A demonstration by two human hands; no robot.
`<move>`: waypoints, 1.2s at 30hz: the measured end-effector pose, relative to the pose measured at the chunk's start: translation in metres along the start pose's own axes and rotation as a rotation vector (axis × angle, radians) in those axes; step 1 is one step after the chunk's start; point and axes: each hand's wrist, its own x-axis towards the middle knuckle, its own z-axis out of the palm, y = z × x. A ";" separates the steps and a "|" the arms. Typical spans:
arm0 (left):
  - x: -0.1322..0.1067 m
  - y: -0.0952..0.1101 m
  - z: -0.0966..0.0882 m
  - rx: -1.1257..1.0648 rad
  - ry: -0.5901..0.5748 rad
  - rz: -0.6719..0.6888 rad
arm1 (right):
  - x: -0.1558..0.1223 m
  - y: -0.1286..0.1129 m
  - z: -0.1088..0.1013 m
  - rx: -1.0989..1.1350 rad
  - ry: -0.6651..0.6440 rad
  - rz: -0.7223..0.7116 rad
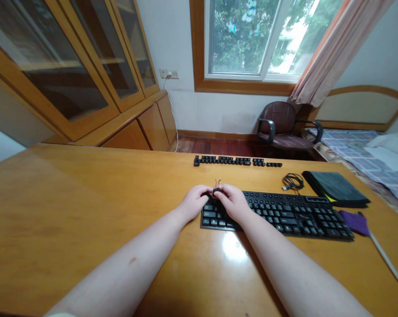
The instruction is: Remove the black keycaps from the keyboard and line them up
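A black keyboard (294, 213) lies on the wooden desk (86, 207). Both my hands rest over its left end, fingers curled and meeting. My left hand (194, 203) and my right hand (232, 202) pinch a small dark keycap puller (217, 188) whose two wire prongs stick up above the fingers. The keys under my hands are hidden. A row of loose black keycaps (237, 161) is lined up near the desk's far edge.
A coiled black cable (293, 181) and a dark folded cloth (336, 188) lie beyond the keyboard's right end. A purple-headed brush (367, 233) sits at the right. Behind the desk stand an armchair (281, 125), a bed and glass-fronted cabinets (86, 66).
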 end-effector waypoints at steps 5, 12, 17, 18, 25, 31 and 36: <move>-0.003 0.011 -0.001 0.186 -0.056 0.146 | -0.002 0.001 0.001 0.005 0.054 0.027; -0.002 0.009 0.003 0.191 -0.034 0.120 | -0.004 -0.002 0.000 0.000 0.081 0.057; -0.002 0.008 0.004 0.139 -0.017 0.103 | -0.004 -0.003 -0.001 -0.013 0.108 0.048; -0.002 0.009 0.004 0.133 -0.016 0.098 | -0.004 -0.003 -0.001 -0.006 0.109 0.047; -0.001 0.011 0.005 0.131 0.063 0.029 | -0.003 0.012 0.006 0.293 0.258 0.191; -0.003 0.013 0.005 0.123 0.123 0.065 | 0.000 0.008 0.007 0.497 0.320 0.223; -0.003 0.013 0.005 0.094 0.152 0.001 | 0.002 0.003 0.005 0.556 0.328 0.229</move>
